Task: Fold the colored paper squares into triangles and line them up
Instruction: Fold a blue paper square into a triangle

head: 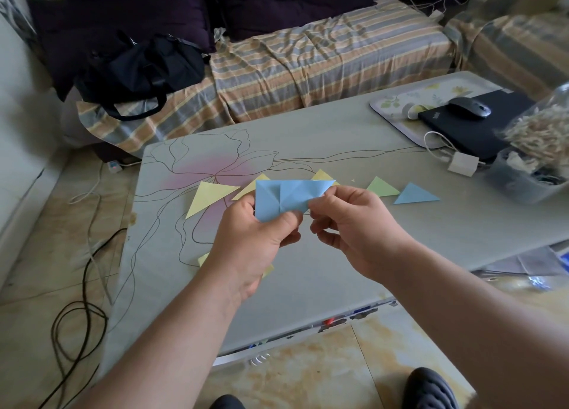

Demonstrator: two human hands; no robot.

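The table (308, 254) carries a far row of finished triangles: a yellow triangle (209, 197) at left, a green triangle (381, 187) and a blue triangle (415, 194) at right. Above it, the left hand (255, 242) and right hand (348, 223) each pinch the blue paper (286, 197) — held in the air, creased, partly folded. Best to align corners exactly before pressing the crease — misalignment would likely skew the triangle.

Bare table (308, 149) is left behind the row of triangles (414, 194). The right end is crowded by a laptop (468, 128), charger (462, 164) and container (520, 180).
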